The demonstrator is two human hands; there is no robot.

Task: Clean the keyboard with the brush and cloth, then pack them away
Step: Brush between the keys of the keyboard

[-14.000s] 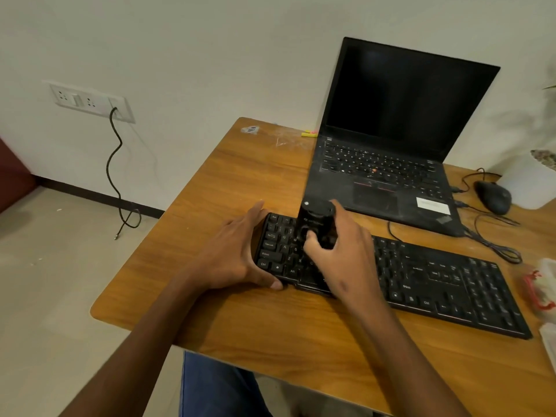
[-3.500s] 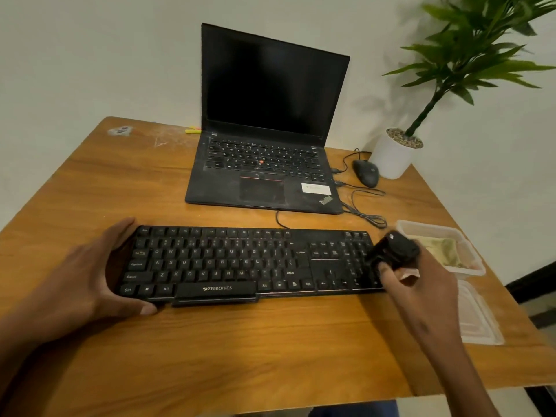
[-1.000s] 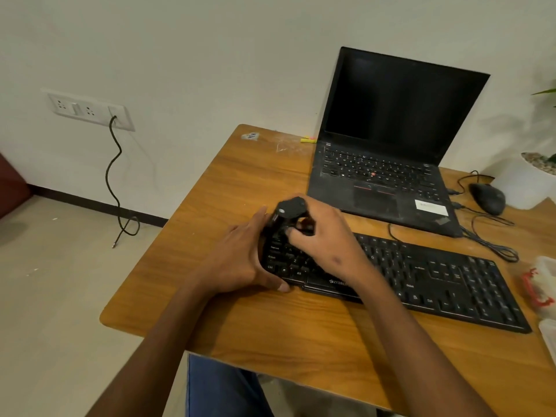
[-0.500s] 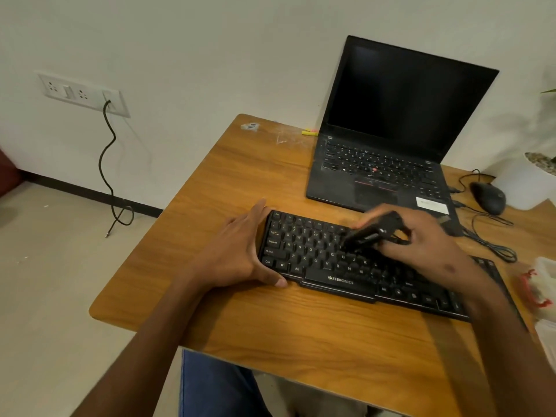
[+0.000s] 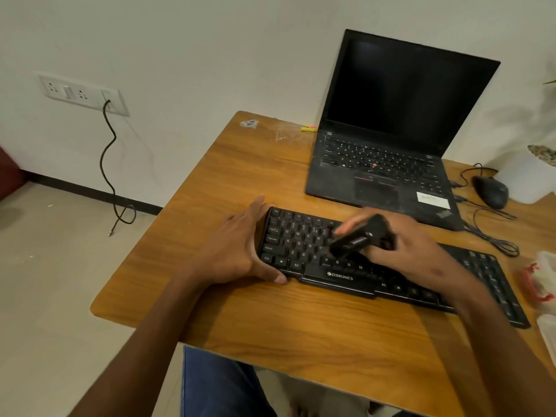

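Two hands: I see both on the keyboard [image 5: 376,266].
Right hand [image 5: 403,242]: curled round the brush [image 5: 358,239], over the middle keys.
Left hand [image 5: 237,251]: fingers straight, bracing the keyboard's 9 o'clock end.
Progress: brushing underway, I judge; cloth wipe and packing remain.

Single head-worn view, looking forward and down, close over the tabletop [image 5: 301,320], keyboard [image 5: 304,245] centred, wall behind

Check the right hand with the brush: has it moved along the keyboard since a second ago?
Yes. The right hand with the brush went rightward from the keyboard's left end to above the ZEBRONICS spacebar.
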